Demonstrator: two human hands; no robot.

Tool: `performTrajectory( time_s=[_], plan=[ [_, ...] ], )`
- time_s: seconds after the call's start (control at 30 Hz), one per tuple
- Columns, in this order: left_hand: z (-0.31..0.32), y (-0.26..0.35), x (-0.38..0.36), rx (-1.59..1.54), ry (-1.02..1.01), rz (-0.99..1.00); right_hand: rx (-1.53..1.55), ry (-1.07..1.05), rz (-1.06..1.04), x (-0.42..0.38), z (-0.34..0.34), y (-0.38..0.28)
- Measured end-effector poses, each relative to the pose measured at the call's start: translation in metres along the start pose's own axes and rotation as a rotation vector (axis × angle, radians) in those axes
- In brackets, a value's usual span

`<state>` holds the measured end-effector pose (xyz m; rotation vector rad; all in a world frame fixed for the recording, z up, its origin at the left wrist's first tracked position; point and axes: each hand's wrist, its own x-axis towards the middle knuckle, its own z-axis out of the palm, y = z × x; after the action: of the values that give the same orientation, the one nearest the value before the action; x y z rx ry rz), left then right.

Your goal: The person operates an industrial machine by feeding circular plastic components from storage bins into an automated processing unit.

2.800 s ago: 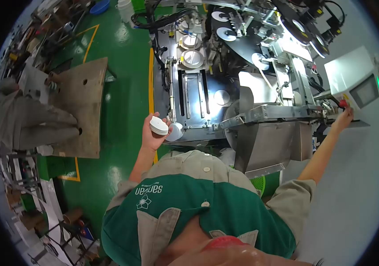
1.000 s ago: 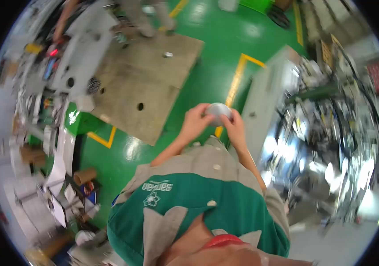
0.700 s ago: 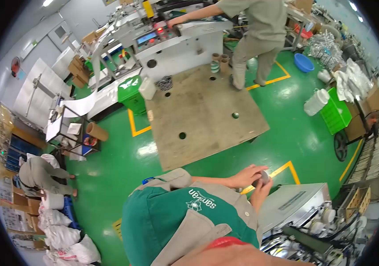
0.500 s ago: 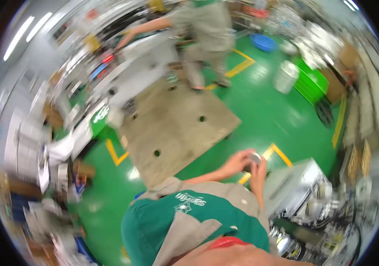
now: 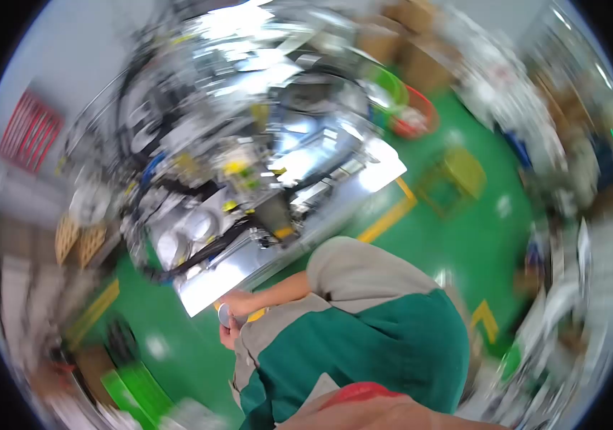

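Near the lower left of the head view, a small round grey part [image 5: 224, 315], disc-like on its visible face, is held between both hands. My right hand [image 5: 239, 304] reaches across from the right and closes on its upper side. From below, my left hand [image 5: 230, 334] grips the lower edge with its fingers. Blur hides the part's exact kind. Both hands are just off the front corner of a metal machine table [image 5: 209, 290], in front of my green and grey work shirt [image 5: 364, 337].
Cables, hoses and metal fittings crowd the machine [image 5: 249, 172]. To the right stand a yellow stool [image 5: 460, 175] and a red basket [image 5: 417, 115]. A bright green crate [image 5: 138, 394] is at lower left, with a dark wheel-like object [image 5: 121, 337] near it. Boxes line the back.
My body and view have turned right, so the machine now fills the front and the wooden board and co-worker are out of view. Both hands still hold the round part.
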<state>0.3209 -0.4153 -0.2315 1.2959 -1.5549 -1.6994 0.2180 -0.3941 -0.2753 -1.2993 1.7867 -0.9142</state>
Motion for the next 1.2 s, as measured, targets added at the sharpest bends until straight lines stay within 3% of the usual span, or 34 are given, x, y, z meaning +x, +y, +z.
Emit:
performTrajectory(
  time_s=[0.07, 0.1, 0.13, 0.2, 0.23, 0.27, 0.4, 0.47, 0.53, 0.6, 0.73, 0.77, 0.8, 0.83, 0.87, 0.9, 0.93, 0.97, 1.0, 1.03, 1.1, 1.13, 1.2],
  plan=[
    [-0.034, 0.014, 0.019, 0.090, -0.298, 0.016, 0.158, 0.184, 0.176, -0.005, -0.006, -0.013],
    [-0.016, 0.028, 0.035, 0.116, -0.418, 0.019, 0.148, 0.316, 0.224, -0.006, -0.004, -0.010],
    [0.004, 0.039, 0.050, 0.132, -0.528, 0.022, 0.233, 0.414, 0.216, 0.021, 0.024, 0.024],
    [-0.012, 0.034, 0.085, 0.159, -0.706, 0.007, 0.213, 0.533, 0.213, 0.012, -0.003, 0.011],
    [-0.008, 0.031, 0.091, 0.165, -0.792, -0.001, 0.612, 0.662, 0.207, 0.011, 0.004, 0.014],
    [-0.011, 0.031, 0.095, 0.167, -0.863, -0.008, 0.121, 0.727, 0.157, -0.012, -0.014, -0.011],
    [-0.032, 0.036, 0.127, 0.145, -1.022, -0.030, 0.166, 0.797, 0.153, -0.023, -0.019, -0.017],
    [-0.027, 0.035, 0.121, 0.105, -1.005, 0.002, 0.155, 0.837, 0.166, -0.026, -0.021, -0.017],
    [-0.022, 0.032, 0.125, 0.212, -1.075, 0.173, 0.091, 0.888, 0.207, -0.032, -0.027, -0.024],
    [-0.019, 0.027, 0.119, 0.184, -1.001, 0.034, 0.130, 0.878, 0.319, -0.038, -0.029, -0.034],
    [-0.018, 0.011, 0.113, 0.491, -0.775, 0.348, 0.108, 0.934, 0.303, -0.027, -0.010, -0.005],
    [-0.014, 0.016, 0.100, 0.507, -0.715, 0.253, 0.049, 0.986, 0.256, -0.022, 0.004, 0.015],
    [-0.011, 0.012, 0.092, 0.200, -0.743, 0.165, 0.062, 1.017, 0.225, -0.026, 0.003, 0.014],
    [-0.014, 0.002, 0.079, 0.237, -0.568, 0.085, -0.043, 0.876, 0.285, -0.029, 0.001, 0.017],
    [-0.019, -0.027, 0.084, 0.297, -0.466, 0.473, -0.028, 0.671, 0.285, -0.034, -0.009, 0.009],
    [-0.024, -0.009, 0.084, 0.441, -0.508, 0.293, 0.303, 0.758, 0.338, -0.033, -0.016, -0.012],
    [-0.025, 0.013, 0.085, 0.413, -0.517, 0.309, 0.217, 0.742, 0.355, -0.022, -0.023, -0.018],
    [-0.028, 0.018, 0.093, 0.492, -0.480, 0.385, 0.106, 0.596, 0.414, -0.014, -0.033, -0.018],
    [-0.030, 0.022, 0.099, 0.376, -0.480, 0.425, 0.166, 0.623, 0.380, -0.004, -0.035, -0.016],
    [-0.035, 0.058, 0.097, 0.552, -0.556, 0.331, 0.327, 0.562, 0.363, 0.003, -0.044, -0.025],
    [-0.046, 0.079, 0.098, 0.623, -0.574, 0.623, 0.184, 0.449, 0.306, 0.014, -0.063, -0.067],
    [-0.050, 0.097, 0.100, 0.658, -0.587, 0.764, 0.156, 0.507, 0.237, 0.027, -0.060, -0.084],
    [-0.060, 0.124, 0.101, 0.754, -0.599, 0.663, 0.085, 0.554, 0.245, 0.045, -0.060, -0.115]
  ],
)
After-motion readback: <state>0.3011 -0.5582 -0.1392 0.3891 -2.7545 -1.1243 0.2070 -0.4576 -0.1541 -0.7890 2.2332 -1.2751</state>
